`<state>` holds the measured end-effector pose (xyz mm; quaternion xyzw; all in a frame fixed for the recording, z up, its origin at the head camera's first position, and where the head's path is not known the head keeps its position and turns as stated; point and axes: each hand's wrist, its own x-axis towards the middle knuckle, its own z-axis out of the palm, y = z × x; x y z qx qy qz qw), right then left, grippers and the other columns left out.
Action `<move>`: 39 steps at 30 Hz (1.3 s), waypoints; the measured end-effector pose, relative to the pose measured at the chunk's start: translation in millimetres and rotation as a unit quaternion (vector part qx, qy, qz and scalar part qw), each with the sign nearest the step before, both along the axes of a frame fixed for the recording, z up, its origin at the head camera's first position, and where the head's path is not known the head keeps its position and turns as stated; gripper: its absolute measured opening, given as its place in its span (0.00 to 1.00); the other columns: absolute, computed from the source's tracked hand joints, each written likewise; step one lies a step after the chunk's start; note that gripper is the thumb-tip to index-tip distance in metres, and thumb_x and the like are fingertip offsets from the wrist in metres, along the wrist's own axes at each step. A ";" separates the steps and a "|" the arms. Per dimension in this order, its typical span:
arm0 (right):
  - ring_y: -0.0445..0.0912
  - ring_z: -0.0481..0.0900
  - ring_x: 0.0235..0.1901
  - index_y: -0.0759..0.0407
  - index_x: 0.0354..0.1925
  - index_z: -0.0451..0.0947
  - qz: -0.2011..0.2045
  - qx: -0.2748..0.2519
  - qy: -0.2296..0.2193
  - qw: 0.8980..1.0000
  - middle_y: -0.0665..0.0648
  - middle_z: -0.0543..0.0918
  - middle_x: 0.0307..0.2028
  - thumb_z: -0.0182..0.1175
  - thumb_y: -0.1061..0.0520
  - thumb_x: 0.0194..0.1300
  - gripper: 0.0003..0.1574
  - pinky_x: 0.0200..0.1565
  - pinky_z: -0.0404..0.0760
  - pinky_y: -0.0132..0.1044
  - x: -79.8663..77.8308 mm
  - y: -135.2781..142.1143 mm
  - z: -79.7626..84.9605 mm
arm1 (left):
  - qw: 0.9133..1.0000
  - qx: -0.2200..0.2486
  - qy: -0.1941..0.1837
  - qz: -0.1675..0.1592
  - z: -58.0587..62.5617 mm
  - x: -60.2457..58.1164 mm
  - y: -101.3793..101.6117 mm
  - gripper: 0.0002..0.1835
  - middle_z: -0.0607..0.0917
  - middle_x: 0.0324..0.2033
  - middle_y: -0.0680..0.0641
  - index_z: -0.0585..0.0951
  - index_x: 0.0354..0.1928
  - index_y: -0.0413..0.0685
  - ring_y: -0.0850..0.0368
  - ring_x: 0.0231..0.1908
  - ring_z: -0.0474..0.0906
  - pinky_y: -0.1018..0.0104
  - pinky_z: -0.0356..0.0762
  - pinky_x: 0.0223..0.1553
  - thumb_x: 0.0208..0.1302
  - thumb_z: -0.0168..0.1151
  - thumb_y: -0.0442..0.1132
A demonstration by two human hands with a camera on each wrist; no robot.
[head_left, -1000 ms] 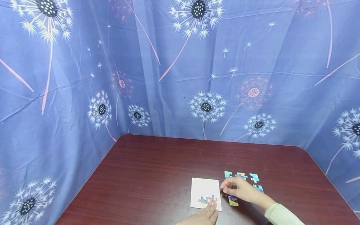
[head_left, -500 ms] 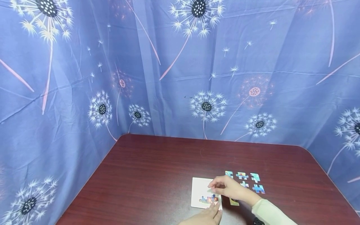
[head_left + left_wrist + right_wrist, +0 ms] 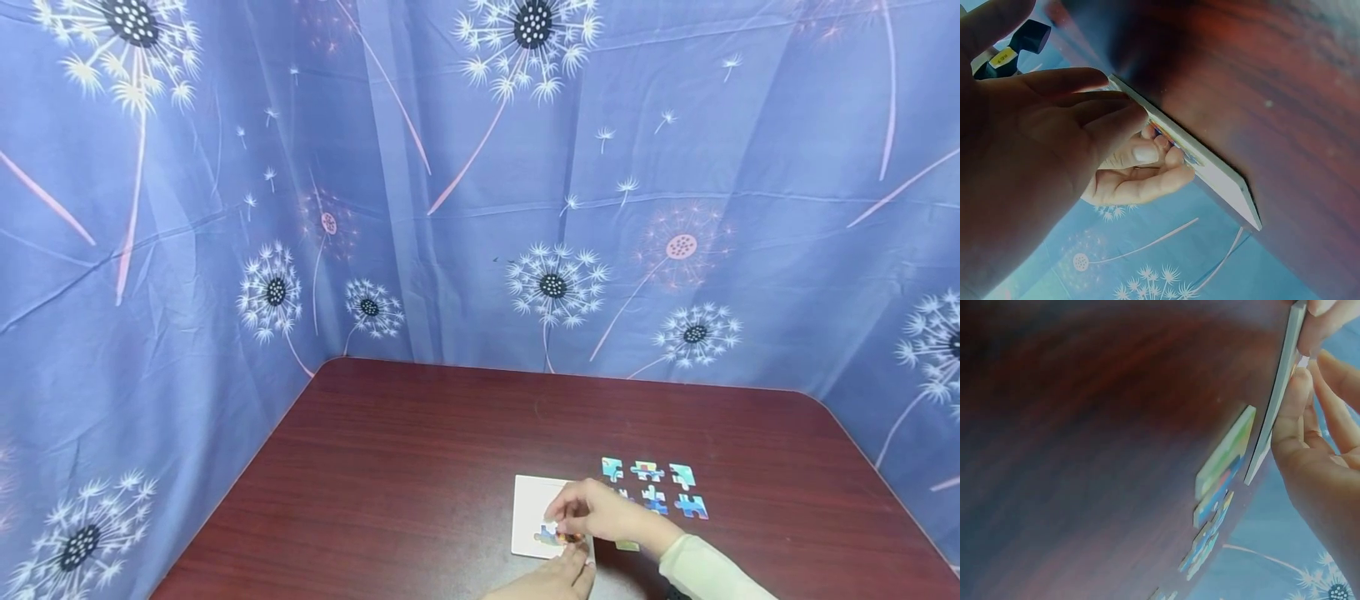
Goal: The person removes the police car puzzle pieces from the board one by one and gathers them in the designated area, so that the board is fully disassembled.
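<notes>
A white square puzzle board lies on the table, with several joined picture pieces along its near part. My left hand rests straight fingers on the board's near right corner. Above the board, my right hand curls thumb and fingers and pinches a puzzle piece against the joined ones; the fingers mostly hide it. In the left wrist view, the right fingertips meet the board's coloured face beside the left hand. The right wrist view has the board edge-on, just under the right thumb.
Loose puzzle pieces lie in rows right of the board, some partly under the right forearm. A yellow-green piece is close to the board's edge. Brown wood table extends to a blue dandelion-print curtain behind and at the sides.
My right hand has moved left from beside the loose pieces, over the board and down onto the joined pieces. The left hand stays at the board's near corner, shifting slightly right.
</notes>
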<state>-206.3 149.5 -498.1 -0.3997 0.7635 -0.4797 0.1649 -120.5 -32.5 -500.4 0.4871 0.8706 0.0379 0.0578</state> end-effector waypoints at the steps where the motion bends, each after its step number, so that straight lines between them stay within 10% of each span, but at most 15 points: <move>1: 0.37 0.77 0.29 0.68 0.42 0.81 0.001 0.003 -0.006 1.000 0.60 0.79 0.31 0.60 0.66 0.62 0.09 0.30 0.80 0.31 0.2 -0.3 -0.4 | 1.000 -0.001 0.008 -0.004 -0.5 -0.2 0.3 0.34 0.66 0.66 0.35 0.68 0.65 0.33 0.49 0.68 0.61 0.68 0.63 0.64 0.75 0.37 0.57; 19: 0.34 0.74 0.28 0.63 0.41 0.83 0.000 0.050 -0.031 0.998 0.53 0.77 0.33 0.58 0.64 0.66 0.09 0.32 0.80 0.30 0.3 -7.1 3.5 | 1.000 -0.003 -0.016 0.007 -3.0 -1.4 2.9 0.34 0.67 0.66 0.35 0.67 0.64 0.32 0.48 0.67 0.61 0.66 0.65 0.63 0.75 0.38 0.57; 39: 0.33 0.74 0.26 0.66 0.40 0.81 0.019 0.003 -0.051 0.999 0.67 0.80 0.28 0.60 0.71 0.57 0.11 0.30 0.78 0.28 -1.1 -8.4 -0.2 | 0.999 -0.011 -0.045 0.019 2.2 -1.4 2.7 0.35 0.64 0.68 0.39 0.68 0.65 0.34 0.51 0.70 0.58 0.67 0.62 0.64 0.74 0.38 0.58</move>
